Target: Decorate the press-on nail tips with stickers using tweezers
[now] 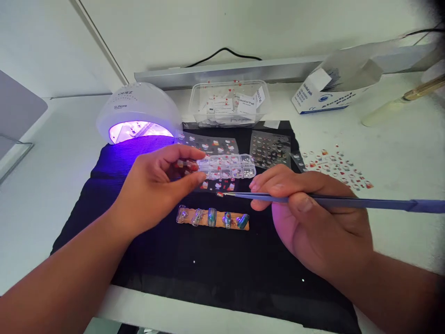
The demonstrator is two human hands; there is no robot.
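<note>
My left hand point(158, 183) pinches the left end of a clear compartment box point(231, 166) of small nail charms, held just above the black mat point(215, 260). My right hand point(313, 213) grips blue tweezers point(347, 202) pointing left; a tiny red-and-white charm point(219, 194) sits at their tip, just below the box. Beneath both hands lies a wooden strip point(239, 221) carrying several painted false nails.
A white UV nail lamp point(139, 109) glows purple at the back left. Sticker sheets point(269, 148) lie on the mat, another sticker sheet point(335, 167) on the white table. A clear tub point(229, 104) of alcohol pads and an open pad box point(330, 88) stand behind.
</note>
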